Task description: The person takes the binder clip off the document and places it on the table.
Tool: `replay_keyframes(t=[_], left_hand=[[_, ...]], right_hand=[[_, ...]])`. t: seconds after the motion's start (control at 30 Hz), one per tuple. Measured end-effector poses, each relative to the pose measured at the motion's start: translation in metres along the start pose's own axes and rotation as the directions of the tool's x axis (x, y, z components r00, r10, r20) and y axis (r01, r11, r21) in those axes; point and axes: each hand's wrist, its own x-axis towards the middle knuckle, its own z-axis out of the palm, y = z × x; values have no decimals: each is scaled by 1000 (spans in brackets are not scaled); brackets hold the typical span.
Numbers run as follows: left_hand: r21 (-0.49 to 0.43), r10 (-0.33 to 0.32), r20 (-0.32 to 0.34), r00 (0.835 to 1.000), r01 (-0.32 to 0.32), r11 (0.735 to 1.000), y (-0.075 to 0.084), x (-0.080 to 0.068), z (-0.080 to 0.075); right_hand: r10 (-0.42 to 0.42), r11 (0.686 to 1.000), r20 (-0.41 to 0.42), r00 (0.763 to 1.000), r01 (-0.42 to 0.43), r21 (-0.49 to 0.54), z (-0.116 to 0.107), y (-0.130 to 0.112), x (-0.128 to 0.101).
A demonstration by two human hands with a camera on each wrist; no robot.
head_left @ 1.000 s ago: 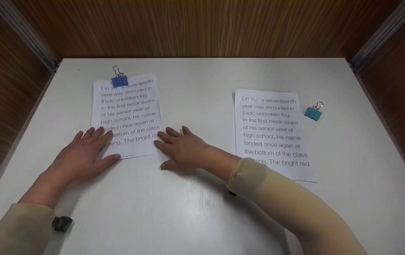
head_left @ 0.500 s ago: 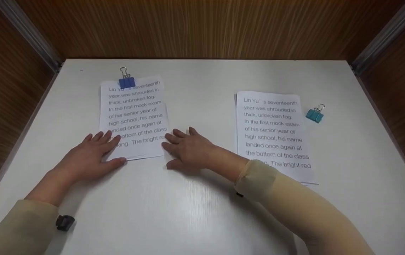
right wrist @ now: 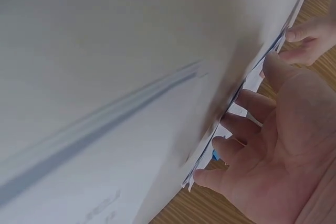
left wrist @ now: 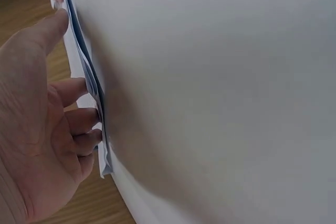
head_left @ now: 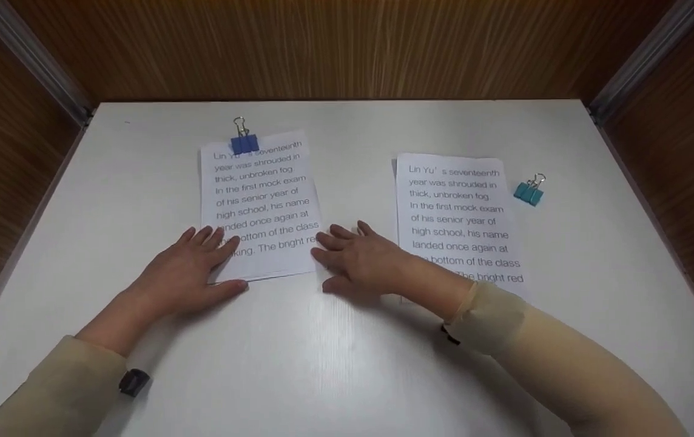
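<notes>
A stack of printed paper sheets [head_left: 262, 197] lies on the left half of the table, slightly turned, with a blue binder clip [head_left: 244, 144] on its top edge. My left hand [head_left: 180, 276] rests at its lower left, fingers spread, fingertips over the left edge. In the left wrist view, that hand's fingers [left wrist: 79, 121] touch the edges of several layers. My right hand [head_left: 365, 261] lies against the lower right edge with its fingers extended. The right wrist view shows its fingers [right wrist: 241, 127] along the sheets' edge. Neither hand pinches the paper.
A second printed paper stack [head_left: 453, 212] lies to the right, its lower part partly covered by my right forearm. Beside its upper right corner sits a teal binder clip [head_left: 529, 193]. Wood-grain panels [head_left: 335, 48] border the white table [head_left: 335, 376] at the back and sides.
The clipped stack and both hands have slid right across the table, closer to the second stack. My right forearm now covers more of that stack's lower part. The teal clip stays beside it.
</notes>
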Motion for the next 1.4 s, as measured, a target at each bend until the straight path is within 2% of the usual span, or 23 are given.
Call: replay_keyframes(t=[0.2, 0.37, 0.53, 0.73, 1.2, 1.4], left_hand=[[0, 24, 6, 1000, -24, 1000, 18, 7, 2], [34, 64, 15, 998, -64, 997, 34, 10, 3], [53, 112, 13, 994, -112, 992, 47, 11, 6], [30, 136, 18, 991, -136, 990, 60, 7, 11], [18, 185, 17, 983, -185, 983, 77, -2, 15], [19, 196, 22, 980, -196, 980, 77, -1, 13]], right_hand=[[-15, 1000, -23, 1000, 14, -27, 3, 5, -20], [-23, 999, -47, 999, 22, -28, 6, 6, -40], [-27, 1000, -70, 997, 26, -5, 12, 9, -58], [-37, 999, -91, 995, 40, 21, 20, 11, -75], [-26, 996, -120, 992, 36, 76, 32, 8, -101], [-35, 998, -133, 990, 42, 50, 33, 9, -100]])
